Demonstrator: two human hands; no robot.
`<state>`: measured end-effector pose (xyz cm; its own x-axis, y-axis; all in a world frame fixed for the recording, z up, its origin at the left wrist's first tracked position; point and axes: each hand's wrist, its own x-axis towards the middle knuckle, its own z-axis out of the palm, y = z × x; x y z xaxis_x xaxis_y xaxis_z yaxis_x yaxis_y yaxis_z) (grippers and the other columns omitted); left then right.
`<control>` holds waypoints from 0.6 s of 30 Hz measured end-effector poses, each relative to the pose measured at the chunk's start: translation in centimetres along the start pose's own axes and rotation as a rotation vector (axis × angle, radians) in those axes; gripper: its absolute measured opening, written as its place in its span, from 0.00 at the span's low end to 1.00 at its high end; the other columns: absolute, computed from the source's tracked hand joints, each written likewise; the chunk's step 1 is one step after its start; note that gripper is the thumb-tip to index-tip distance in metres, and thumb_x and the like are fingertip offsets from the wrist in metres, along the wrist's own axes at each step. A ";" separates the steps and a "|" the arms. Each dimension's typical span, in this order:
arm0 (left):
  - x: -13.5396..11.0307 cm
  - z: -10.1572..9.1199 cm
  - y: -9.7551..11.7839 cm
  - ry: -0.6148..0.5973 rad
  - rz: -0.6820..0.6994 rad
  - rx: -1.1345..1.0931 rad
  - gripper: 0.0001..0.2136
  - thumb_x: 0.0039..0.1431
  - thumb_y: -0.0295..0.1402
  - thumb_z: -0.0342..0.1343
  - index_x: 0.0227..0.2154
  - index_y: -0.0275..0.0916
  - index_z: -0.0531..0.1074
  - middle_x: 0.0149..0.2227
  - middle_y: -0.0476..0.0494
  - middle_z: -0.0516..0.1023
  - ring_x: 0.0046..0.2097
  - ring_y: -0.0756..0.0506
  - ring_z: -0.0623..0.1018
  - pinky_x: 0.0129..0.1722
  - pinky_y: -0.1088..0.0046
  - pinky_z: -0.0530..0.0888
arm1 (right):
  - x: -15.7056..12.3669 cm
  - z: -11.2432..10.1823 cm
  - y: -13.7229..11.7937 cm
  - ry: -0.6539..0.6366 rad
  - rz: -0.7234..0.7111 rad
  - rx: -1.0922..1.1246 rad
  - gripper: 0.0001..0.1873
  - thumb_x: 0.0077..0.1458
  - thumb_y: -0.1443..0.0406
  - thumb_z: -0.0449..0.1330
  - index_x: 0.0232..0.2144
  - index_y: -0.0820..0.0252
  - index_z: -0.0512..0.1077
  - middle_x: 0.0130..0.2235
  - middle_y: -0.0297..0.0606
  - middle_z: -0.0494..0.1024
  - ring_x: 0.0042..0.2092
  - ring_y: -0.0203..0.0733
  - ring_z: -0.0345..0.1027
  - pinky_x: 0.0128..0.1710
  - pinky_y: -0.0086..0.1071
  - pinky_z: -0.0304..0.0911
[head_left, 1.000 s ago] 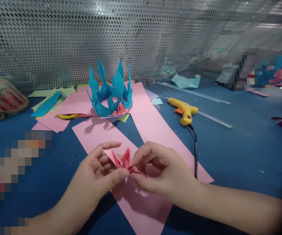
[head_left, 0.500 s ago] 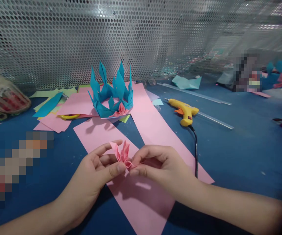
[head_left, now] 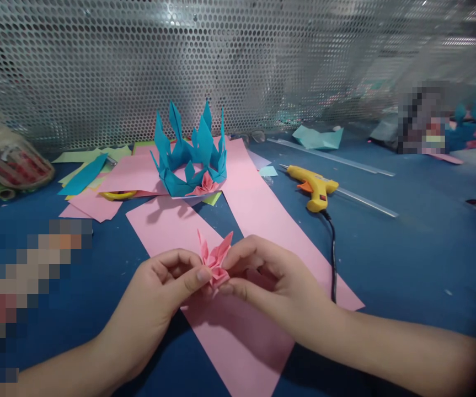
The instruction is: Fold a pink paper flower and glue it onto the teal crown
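A small folded pink paper flower (head_left: pixel 216 259) is pinched between both of my hands, just above a long pink paper strip (head_left: pixel 238 336) on the blue table. My left hand (head_left: pixel 165 292) grips its left side with thumb and curled fingers. My right hand (head_left: pixel 271 286) grips its right side with thumb and forefinger. Its pointed petals stick upward. Behind them stands a blue folded paper crown (head_left: pixel 190 151) with a second pink flower (head_left: pixel 206 184) fixed to its front.
A yellow glue gun (head_left: pixel 313 187) with a black cord lies to the right, beside clear glue sticks (head_left: pixel 365 201). Pink, green and blue paper sheets (head_left: pixel 97 176) and yellow-handled scissors (head_left: pixel 117 194) lie at the back left. A perforated metal screen (head_left: pixel 238 60) closes the back.
The flower has been turned and pressed tighter between my fingers, with its petals now pointing up and to the right. My left fingers have curled in from stretched out.
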<state>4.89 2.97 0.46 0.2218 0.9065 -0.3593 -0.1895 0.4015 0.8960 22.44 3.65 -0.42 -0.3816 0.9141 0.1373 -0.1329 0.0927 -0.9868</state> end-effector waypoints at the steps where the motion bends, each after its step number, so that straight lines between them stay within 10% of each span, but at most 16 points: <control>1: 0.0 0.0 0.1 0.009 -0.004 0.010 0.08 0.45 0.33 0.70 0.21 0.38 0.76 0.21 0.52 0.77 0.26 0.53 0.73 0.27 0.81 0.68 | 0.1 -0.1 0.0 0.014 0.000 -0.017 0.11 0.50 0.75 0.65 0.33 0.56 0.71 0.30 0.29 0.78 0.34 0.33 0.77 0.35 0.25 0.71; 18: 0.4 -0.5 -0.2 -0.063 -0.015 0.153 0.11 0.54 0.37 0.64 0.21 0.38 0.77 0.21 0.53 0.73 0.25 0.55 0.70 0.26 0.82 0.68 | -0.2 -0.2 0.2 0.045 0.102 0.097 0.04 0.51 0.68 0.68 0.27 0.58 0.75 0.28 0.31 0.81 0.33 0.35 0.78 0.36 0.25 0.74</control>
<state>4.50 3.28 -0.02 0.2838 0.8885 -0.3606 -0.0386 0.3864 0.9215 22.64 3.59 -0.70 -0.3564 0.9338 0.0308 -0.1842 -0.0379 -0.9822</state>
